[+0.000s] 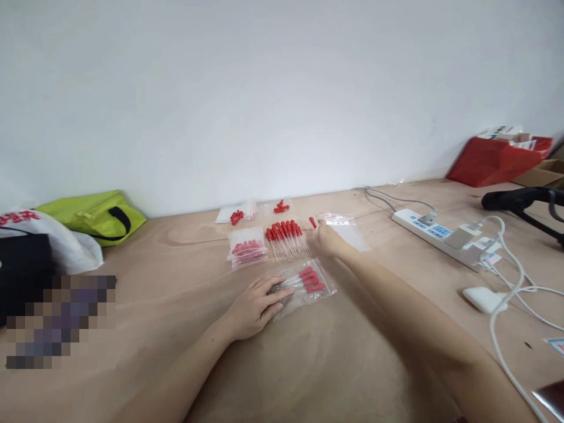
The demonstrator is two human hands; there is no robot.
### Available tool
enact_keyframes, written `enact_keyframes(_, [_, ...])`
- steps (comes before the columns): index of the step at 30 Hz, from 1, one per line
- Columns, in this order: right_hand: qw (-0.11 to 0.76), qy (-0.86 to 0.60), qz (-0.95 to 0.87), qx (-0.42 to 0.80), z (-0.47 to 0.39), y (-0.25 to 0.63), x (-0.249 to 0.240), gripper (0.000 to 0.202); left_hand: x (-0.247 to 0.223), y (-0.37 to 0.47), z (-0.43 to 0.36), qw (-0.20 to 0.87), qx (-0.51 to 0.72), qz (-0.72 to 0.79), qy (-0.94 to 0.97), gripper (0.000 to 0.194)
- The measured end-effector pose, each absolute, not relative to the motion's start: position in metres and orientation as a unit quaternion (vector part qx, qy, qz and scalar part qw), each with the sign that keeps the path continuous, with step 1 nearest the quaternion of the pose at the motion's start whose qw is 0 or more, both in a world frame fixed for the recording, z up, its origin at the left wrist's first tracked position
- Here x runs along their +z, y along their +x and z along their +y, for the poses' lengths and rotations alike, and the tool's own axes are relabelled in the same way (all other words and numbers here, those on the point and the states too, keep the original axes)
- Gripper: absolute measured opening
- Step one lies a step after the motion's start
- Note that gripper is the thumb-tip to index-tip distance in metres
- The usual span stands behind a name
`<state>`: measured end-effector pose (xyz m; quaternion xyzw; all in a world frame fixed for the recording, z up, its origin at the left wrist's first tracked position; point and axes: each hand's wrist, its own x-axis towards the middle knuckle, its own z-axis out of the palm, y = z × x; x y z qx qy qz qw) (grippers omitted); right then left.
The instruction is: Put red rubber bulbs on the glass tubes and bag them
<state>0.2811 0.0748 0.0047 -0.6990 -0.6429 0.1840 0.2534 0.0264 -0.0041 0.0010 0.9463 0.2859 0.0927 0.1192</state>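
Observation:
My left hand [259,304] lies with its fingers spread on a clear zip bag [326,283] containing several red-bulb droppers [312,276]. Farther back, my right hand [328,239] is closed, its fingertips mostly hidden. A single red dropper bulb [312,222] protrudes at its left edge; the tube seems to run into the fingers. Beside that hand lies a flat zip bag [350,232]. A row of loose droppers [288,238], bulbs pointing away from me, sits left of my right hand. Next to the row is a stack of filled bags [248,249].
Two small groups of red bulbs rest on bags [235,212] near the wall. To the right are a power strip [440,235], white cables, a charger [484,298] and a red bag [493,158]. A lime-green pouch [97,214] and a white bag [79,247] stand left.

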Motion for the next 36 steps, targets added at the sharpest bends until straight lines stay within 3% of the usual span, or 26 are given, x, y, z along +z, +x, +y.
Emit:
enact_keyframes(6, [0.513,-0.588,-0.531,0.330,0.019,0.306,-0.011,0.071,0.003,0.027,-0.004,0.114,0.093,0.281,0.948,0.037])
enact_keyframes(9, [0.575,-0.567,-0.457,0.373,0.000,0.304,-0.021,0.080,0.003,0.028,-0.004,0.109,0.098,0.278,0.949,0.037])
enact_keyframes(21, [0.577,-0.530,-0.441,0.437,-0.010,0.291,-0.023,0.073,0.003,0.027,-0.005,0.110,0.096,0.289,0.946,0.041])
enact_keyframes(31, [0.628,-0.523,-0.413,0.401,-0.010,0.290,-0.026,0.063,0.003,0.028,-0.004,0.107,0.101,0.278,0.949,0.036])
enact_keyframes(36, [0.603,-0.526,-0.433,0.415,-0.015,0.288,-0.025,0.058,0.003,0.027,-0.004,0.107,0.104,0.276,0.949,0.036])
